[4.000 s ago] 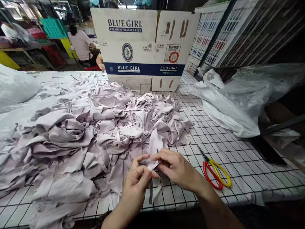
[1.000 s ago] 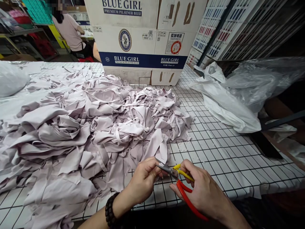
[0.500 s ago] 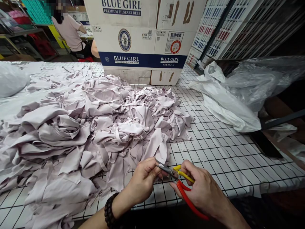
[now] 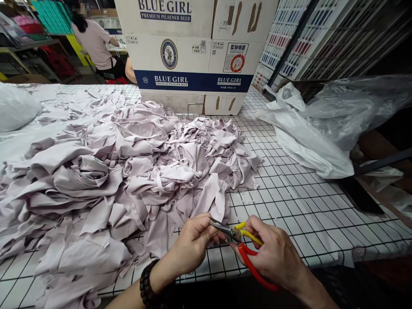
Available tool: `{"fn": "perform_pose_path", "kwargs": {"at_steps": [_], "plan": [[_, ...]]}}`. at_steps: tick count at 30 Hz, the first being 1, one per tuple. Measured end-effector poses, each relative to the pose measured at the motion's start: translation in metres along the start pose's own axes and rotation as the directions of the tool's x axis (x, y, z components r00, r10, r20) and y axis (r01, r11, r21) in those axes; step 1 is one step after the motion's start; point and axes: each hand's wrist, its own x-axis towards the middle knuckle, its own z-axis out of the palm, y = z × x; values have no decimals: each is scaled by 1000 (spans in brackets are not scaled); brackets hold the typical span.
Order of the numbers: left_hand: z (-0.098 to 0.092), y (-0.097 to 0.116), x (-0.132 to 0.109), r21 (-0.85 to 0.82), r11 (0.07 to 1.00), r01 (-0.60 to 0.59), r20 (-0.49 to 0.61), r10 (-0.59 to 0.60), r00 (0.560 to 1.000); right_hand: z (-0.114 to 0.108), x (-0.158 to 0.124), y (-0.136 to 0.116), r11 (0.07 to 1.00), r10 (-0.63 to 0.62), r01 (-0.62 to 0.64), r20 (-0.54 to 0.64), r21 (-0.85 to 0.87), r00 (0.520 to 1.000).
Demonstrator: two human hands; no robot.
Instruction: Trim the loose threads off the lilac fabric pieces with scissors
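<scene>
My right hand (image 4: 277,251) grips scissors (image 4: 230,231) with one yellow and one red handle, thumb and fingers at the handles. The metal blades point left and reach the fingertips of my left hand (image 4: 193,244). That hand is closed in a pinch at the blade tips; whatever lies between its fingers is too hidden to name. A dark bead bracelet (image 4: 147,283) circles my left wrist. Just beyond the fingers, a pale pinkish cloth piece (image 4: 212,195) lies at the near edge of a large heap of similar cloth pieces (image 4: 144,163).
A checked cloth (image 4: 273,206) covers the table. Behind the heap stands a stack of beer cartons (image 4: 193,56). White plastic bags (image 4: 309,133) and a dark phone-like slab (image 4: 358,195) lie to the right. Another person (image 4: 96,43) sits in the back left.
The red handle has swung slightly up and left, nearer to my right palm. My left hand has hardly moved, still pinching at the blade tips. The cloth heap looks the same.
</scene>
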Motion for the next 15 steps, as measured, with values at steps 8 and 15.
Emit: {"fn": "perform_pose_path", "kwargs": {"at_steps": [8,15], "plan": [[1,2,4,-68,997,36,10,-35,999,9,-6,15,749,351,-356,121,558,928],[32,-5,6,254,955,-152,94,132,987,11,-19,17,115,463,-481,382,869,800]]}}
